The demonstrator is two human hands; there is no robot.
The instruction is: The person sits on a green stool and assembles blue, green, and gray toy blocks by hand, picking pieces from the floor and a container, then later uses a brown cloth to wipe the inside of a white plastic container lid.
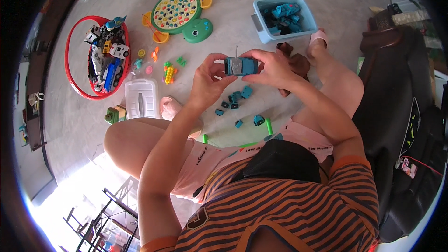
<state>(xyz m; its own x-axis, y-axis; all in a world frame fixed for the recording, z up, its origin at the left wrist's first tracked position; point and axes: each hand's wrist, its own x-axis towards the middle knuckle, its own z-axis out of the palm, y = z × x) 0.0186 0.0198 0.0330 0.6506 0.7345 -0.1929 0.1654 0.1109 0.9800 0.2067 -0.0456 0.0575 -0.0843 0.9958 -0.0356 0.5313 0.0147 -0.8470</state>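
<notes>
Between my two hands I hold a small teal and grey block-like toy, with a thin dark rod sticking up from it. My left hand grips its left end with thumb and fingers. At the right end, my right hand pinches it the same way. On the floor just below lie several small teal and black toy pieces. Two more lie closer to me, one of them a teal piece beside a green bar. Exactly what the held toy is, I cannot tell.
A light blue bin holds more teal pieces. A green turtle fishing game stands far off. At left are a red-rimmed basket of toy vehicles and a clear lidded box. A brown crumpled thing lies beyond my right hand; a dark sofa flanks me.
</notes>
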